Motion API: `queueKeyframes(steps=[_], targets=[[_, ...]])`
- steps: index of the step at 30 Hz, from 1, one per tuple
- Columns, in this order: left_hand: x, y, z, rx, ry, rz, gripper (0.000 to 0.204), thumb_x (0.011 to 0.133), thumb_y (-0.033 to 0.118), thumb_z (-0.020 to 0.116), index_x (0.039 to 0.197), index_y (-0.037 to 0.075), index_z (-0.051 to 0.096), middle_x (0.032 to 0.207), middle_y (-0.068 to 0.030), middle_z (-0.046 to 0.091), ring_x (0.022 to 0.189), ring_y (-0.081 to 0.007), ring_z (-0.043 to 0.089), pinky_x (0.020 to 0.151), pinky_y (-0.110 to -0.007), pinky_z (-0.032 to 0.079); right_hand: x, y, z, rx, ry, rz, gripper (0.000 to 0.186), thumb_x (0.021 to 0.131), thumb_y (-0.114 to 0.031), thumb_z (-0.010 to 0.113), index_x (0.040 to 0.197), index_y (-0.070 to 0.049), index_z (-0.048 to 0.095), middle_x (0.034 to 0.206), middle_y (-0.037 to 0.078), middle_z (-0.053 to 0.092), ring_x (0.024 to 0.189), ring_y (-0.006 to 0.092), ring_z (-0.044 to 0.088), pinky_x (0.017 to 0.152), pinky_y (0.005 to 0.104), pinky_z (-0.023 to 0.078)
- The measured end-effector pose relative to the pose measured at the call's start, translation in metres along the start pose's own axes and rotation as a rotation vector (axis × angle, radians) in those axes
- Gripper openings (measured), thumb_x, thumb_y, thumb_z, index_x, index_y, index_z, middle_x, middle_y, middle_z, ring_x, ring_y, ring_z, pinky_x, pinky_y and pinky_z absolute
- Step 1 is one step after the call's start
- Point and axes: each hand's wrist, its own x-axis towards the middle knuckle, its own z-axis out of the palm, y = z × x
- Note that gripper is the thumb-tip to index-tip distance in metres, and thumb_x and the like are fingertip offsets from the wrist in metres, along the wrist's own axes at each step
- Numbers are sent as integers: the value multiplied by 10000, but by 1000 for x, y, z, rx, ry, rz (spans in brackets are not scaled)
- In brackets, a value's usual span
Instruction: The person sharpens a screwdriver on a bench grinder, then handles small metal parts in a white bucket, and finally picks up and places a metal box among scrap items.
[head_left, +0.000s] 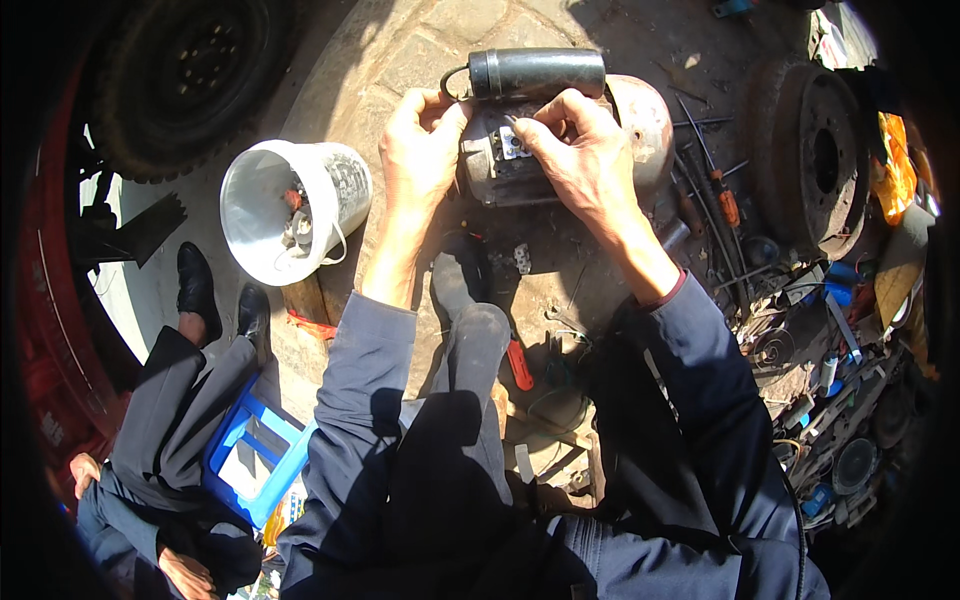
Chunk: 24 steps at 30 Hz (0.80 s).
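Note:
A grey, partly rusty motor housing (645, 135) lies on the ground ahead of me, a black cylinder (540, 72) with a looped black wire (446, 85) along its top. My left hand (420, 150) is closed at the housing's left side, thumb and forefinger pinched just below the loop; what they hold is hidden. My right hand (580, 160) is closed over a small terminal board (515, 143) on the housing, its thumb and forefinger pinching something small that I cannot make out. A similar small block (521, 258) lies on the ground below.
A white bucket (250, 215) stands left, near a tyre (135, 140). At right are a rusty wheel rim (800, 160), a screwdriver (727, 208) and piled scrap (850, 465). A red-handled tool (519, 363) lies between my legs. Another person (170, 440) is beside a blue stool (230, 470).

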Motion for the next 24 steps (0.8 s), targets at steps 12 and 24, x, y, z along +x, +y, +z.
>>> queueKeyframes(steps=[12,24], targets=[[-10,-12,-9,-205,-8,-13,244,954,12,749,1181,11,658,993,-24,709,854,-89,655,788,-240,549,-3,-1,-11,-76,80,-119,221,897,-228,763,966,-26,703,881,189,682,870,379,676,800,477,545],[-10,-30,-7,-111,-6,47,201,952,29,728,1128,19,632,981,-4,643,861,-107,595,807,-275,508,-14,3,-12,-233,20,-347,280,889,-185,791,1082,-37,652,982,168,600,930,380,623,792,490,516]])
